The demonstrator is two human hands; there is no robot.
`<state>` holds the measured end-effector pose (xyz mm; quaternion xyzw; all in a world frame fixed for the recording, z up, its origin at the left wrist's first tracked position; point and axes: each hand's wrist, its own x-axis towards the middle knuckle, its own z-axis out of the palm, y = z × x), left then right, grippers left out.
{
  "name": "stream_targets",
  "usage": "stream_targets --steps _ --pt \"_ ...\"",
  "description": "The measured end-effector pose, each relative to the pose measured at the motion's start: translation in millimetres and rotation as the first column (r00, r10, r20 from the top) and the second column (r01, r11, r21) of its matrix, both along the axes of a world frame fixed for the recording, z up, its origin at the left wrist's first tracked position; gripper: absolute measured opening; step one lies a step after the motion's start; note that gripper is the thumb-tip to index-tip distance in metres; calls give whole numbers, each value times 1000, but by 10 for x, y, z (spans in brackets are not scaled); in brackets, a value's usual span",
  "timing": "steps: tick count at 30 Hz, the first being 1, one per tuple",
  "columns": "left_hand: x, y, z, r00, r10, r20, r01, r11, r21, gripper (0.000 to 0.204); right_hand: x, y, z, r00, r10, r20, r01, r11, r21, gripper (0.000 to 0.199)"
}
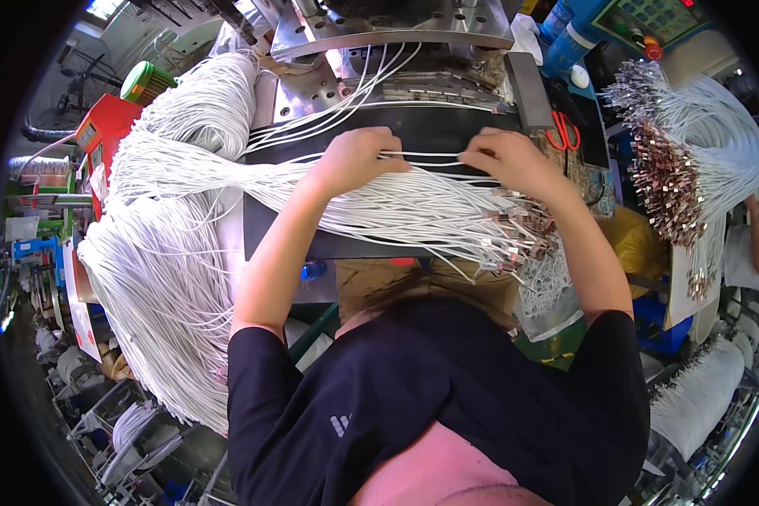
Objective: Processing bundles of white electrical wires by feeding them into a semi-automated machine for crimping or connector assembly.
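Head view: both hands at a bundle of white cables on a black work surface.
Left hand [356,160] and right hand [508,160] each pinch a few white cables [430,157], stretched taut between them, seemingly to separate strands from the bundle [396,207]; its metal connectors [527,232] lie beneath the right wrist.
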<state>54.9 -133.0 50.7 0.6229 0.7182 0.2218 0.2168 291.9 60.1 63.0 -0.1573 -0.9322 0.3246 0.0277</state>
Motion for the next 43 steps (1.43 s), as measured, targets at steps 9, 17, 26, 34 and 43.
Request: stream_targets --steps 9,17,26,34,43 --pt "-142 -45 143 924 377 60 -379 884 273 31 -6 -73 305 974 -223 -43 225 923 312 19" --pt "-38 627 -415 878 250 -409 -105 932 346 26 10 239 -190 975 -210 -69 219 865 451 26" --pt "-138 554 -217 893 155 -423 42 906 420 20 -271 365 -341 988 -133 -76 153 815 559 33" --pt "140 -169 626 904 -136 405 239 947 -216 52 -314 266 -160 898 286 -334 39 704 709 29" --pt "394 -84 -404 -108 278 955 323 918 -231 50 -530 133 -220 935 311 -169 -119 726 677 62"
